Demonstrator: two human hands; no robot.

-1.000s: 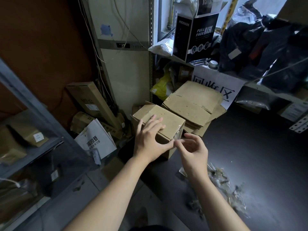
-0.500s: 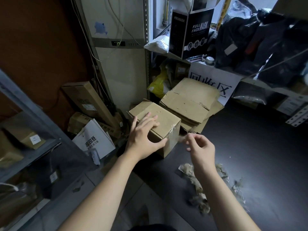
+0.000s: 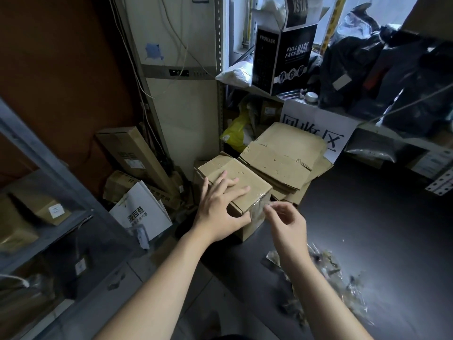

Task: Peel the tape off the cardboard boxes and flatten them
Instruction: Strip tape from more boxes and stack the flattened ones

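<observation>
Where the forearms enter from six o'clock, the nearest thing is a heap of peeled tape [image 3: 326, 273] lying on the dark floor [image 3: 380, 229], at about five o'clock of the view.

Just beyond it, the right hand [image 3: 286, 222] has thumb and forefinger closed in a pinch on a strand of clear tape [image 3: 257, 212] at the near right corner of the cardboard box [image 3: 247, 177]. Its other fingers are loosely curled. At nine o'clock of that hand, the left hand [image 3: 220, 209] lies over the box, fingers spread flat on the top and thumb pressed on the near end face, so it pins rather than clutches.

The box stands on the floor near the middle of the view, closed and not flattened. Its long axis runs roughly from ten o'clock to four o'clock, and the taped short end faces the person, toward five o'clock.

The step in hand looks like peeling: a tape end is lifted, yet glossy tape covers that end face and its top edge. The next move probably calls for a steady pull along the seam toward ten o'clock, kept low to the cardboard, while the left hand holds the box down. A sharp tug could snap the strip or tear the paper face.

Just beside the box at one o'clock is a stack of flattened boxes [image 3: 282, 158]. A white sign [image 3: 316, 126] hangs behind it, and a black mask carton [image 3: 291, 60] sits higher up at twelve.
</observation>
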